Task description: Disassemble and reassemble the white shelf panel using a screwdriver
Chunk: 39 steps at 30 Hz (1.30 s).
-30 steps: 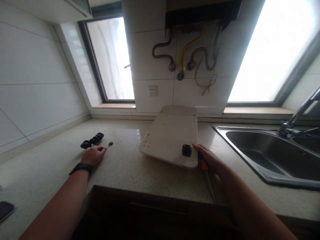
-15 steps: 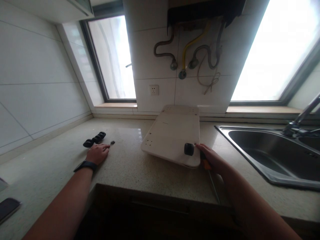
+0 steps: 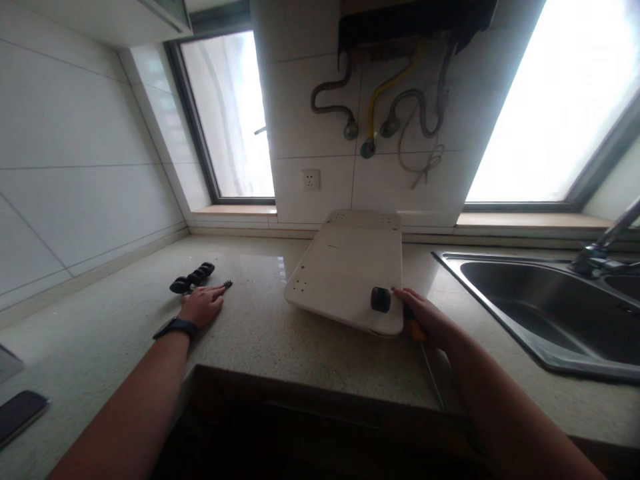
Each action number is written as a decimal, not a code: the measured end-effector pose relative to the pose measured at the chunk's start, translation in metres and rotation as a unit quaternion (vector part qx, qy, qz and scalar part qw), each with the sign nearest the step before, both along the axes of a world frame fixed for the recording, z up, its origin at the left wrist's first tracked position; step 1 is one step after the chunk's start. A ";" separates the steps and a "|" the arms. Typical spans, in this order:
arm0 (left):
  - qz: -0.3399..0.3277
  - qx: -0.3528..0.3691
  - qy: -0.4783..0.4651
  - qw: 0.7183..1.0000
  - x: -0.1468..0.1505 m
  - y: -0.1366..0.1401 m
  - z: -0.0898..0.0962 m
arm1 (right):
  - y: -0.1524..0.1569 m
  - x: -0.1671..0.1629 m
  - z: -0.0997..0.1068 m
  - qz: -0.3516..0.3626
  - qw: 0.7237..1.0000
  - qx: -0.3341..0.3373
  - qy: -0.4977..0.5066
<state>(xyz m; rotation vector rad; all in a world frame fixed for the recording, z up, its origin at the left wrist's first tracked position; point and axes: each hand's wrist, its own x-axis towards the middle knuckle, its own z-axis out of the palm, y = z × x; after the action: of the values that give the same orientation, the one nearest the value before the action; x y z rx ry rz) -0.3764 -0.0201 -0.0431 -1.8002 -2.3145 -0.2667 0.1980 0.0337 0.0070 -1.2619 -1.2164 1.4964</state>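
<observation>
A cream-coloured flat board (image 3: 350, 267) with small holes near its corners lies on the counter. One black caster wheel (image 3: 381, 299) sits at its near right corner. At the board's right edge, my right hand (image 3: 425, 315) is closed around a screwdriver (image 3: 416, 331) with an orange and black handle, its shaft pointing back toward me. The fingertips touch the board beside the wheel. My left hand (image 3: 203, 307) lies on the counter with fingers stretched toward a small pile of dark screws (image 3: 228, 284). Just behind it stand several black caster wheels (image 3: 193, 277) in a row.
A steel sink (image 3: 525, 313) with a tap (image 3: 595, 257) is set into the counter at right. A phone (image 3: 20, 415) lies at the far left. The dark counter front edge (image 3: 290, 383) runs near me. Pipes (image 3: 370, 117) and a socket (image 3: 311, 180) are on the wall.
My left fingers have stretched out to the screw pile. My right hand stays at the board's edge with the screwdriver. The whole view has shifted slightly.
</observation>
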 end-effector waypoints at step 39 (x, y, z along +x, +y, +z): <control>-0.451 0.145 -0.279 0.835 0.378 0.031 0.057 | 0.009 0.011 -0.015 0.016 1.000 0.020 0.007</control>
<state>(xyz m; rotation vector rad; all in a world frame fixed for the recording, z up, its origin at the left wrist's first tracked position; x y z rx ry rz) 0.0017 0.0107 0.0138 -2.7368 -1.3107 -1.3443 0.2088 0.0430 -0.0079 -1.2086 -1.2563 1.4933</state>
